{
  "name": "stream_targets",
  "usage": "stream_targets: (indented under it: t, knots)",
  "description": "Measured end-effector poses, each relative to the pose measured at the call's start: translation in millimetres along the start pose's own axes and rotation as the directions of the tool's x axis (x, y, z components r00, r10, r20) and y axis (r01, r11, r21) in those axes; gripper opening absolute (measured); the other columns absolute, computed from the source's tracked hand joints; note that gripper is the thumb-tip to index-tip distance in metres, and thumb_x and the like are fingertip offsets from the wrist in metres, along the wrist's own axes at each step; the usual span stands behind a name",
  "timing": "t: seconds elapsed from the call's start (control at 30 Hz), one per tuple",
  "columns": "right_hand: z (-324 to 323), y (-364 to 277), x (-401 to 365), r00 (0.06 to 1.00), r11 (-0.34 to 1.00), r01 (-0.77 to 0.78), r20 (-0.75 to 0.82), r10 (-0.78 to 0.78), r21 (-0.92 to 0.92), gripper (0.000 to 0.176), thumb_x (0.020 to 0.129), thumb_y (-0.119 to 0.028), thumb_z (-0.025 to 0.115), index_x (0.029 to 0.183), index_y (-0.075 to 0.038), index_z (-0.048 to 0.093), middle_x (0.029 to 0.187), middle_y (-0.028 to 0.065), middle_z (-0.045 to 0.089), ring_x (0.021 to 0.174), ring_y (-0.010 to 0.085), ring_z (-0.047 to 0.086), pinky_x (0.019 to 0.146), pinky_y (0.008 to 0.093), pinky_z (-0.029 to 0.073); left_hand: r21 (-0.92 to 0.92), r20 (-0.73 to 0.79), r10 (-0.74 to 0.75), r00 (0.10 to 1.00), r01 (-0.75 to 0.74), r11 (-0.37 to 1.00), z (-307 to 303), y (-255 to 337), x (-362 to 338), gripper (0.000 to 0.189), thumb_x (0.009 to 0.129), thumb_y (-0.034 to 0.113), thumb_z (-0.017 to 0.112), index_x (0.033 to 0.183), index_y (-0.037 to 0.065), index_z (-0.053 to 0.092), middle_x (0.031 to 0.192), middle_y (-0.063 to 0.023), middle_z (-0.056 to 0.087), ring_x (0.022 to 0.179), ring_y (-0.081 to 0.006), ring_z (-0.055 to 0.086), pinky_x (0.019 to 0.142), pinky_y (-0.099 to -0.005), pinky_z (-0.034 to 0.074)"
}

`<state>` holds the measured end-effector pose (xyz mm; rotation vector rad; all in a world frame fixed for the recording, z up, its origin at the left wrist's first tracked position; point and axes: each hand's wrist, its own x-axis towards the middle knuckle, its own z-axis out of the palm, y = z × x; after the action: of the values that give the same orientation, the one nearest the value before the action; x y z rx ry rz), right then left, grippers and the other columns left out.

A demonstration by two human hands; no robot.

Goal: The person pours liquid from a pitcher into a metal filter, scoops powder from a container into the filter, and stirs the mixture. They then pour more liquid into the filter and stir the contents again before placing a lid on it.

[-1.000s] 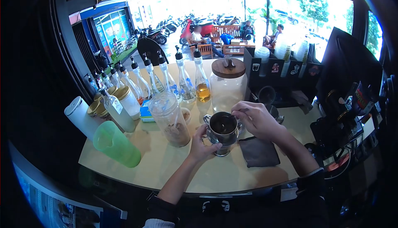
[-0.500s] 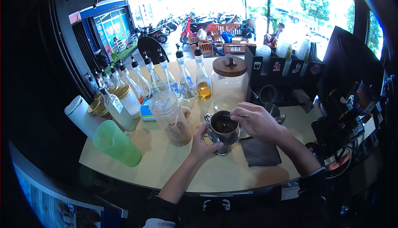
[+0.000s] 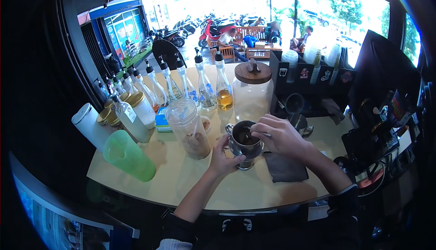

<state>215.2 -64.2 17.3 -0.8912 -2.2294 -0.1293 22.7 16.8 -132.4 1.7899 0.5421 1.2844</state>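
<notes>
My left hand (image 3: 225,157) is wrapped round the left side of a metal cup (image 3: 246,148) that stands upright on the counter. Dark contents show inside the cup. Over its right rim, my right hand (image 3: 277,134) is closed in a pinch on a thin utensil, mostly hidden by the fingers, that reaches into the cup. A folded grey cloth (image 3: 286,166) lies just right of the cup. To the left stands a clear jar (image 3: 193,134) with brown powder in it. Behind the cup is a large glass jar (image 3: 252,98) with a wooden lid.
Pump bottles (image 3: 206,89) line the back left of the counter (image 3: 181,186). A green pitcher (image 3: 129,157) stands front left. Cup holders (image 3: 295,75) are at the back right, with a glass mug (image 3: 299,123) nearer. People sit on benches beyond.
My right hand has shifted slightly at the cup's rim. The view has moved a little. My left hand keeps its hold on the cup.
</notes>
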Motion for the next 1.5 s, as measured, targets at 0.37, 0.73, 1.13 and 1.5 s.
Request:
stream_targets:
  t: [0.37,0.73,1.13,1.5]
  knots:
    - [-5.1,-0.1,-6.5,0.999,0.997,0.024,-0.029,-0.022,0.077,0.010,0.083,-0.009,0.065,0.089,-0.003,0.059,0.080,0.0072,0.057,0.077,0.0275,0.059,0.066,0.0383,0.049,0.007,-0.004,-0.014,1.000,0.014,1.000,0.1,5.7,0.3,0.075,0.059,0.036,0.084,0.117,0.001,0.054,0.101,-0.0093,0.061,0.096,-0.0200,0.059,0.087,-0.0347,0.045]
    - [2.1,3.3,-8.2,0.999,1.000,-0.003,-0.053,0.004,0.019,0.009,0.082,-0.007,0.066,0.087,-0.003,0.059,0.080,0.0073,0.058,0.075,0.0257,0.059,0.066,0.0371,0.049,-0.028,0.002,-0.016,1.000,0.016,0.999,1.1,12.6,-0.6,0.071,0.060,0.033,0.084,0.116,0.000,0.054,0.101,-0.0097,0.063,0.097,-0.0198,0.060,0.089,-0.0342,0.045]
    - [1.5,4.0,-12.5,0.999,0.989,0.012,-0.049,-0.005,0.147,0.010,0.081,-0.006,0.066,0.089,-0.002,0.060,0.081,0.0086,0.059,0.075,0.0272,0.058,0.066,0.0378,0.049,-0.043,-0.011,-0.022,1.000,0.021,0.999,2.1,8.7,-0.3,0.072,0.059,0.034,0.084,0.116,0.001,0.055,0.100,-0.0097,0.062,0.096,-0.0201,0.060,0.089,-0.0349,0.045]
    - [5.5,10.4,-12.9,0.995,0.999,0.049,-0.085,-0.048,0.018,0.013,0.080,-0.007,0.067,0.090,-0.005,0.059,0.081,0.0069,0.057,0.074,0.0265,0.058,0.065,0.0372,0.049,-0.019,-0.023,-0.005,1.000,0.005,1.000,2.6,6.6,0.0,0.076,0.059,0.040,0.084,0.116,0.000,0.054,0.101,-0.0102,0.061,0.097,-0.0212,0.060,0.089,-0.0355,0.045]
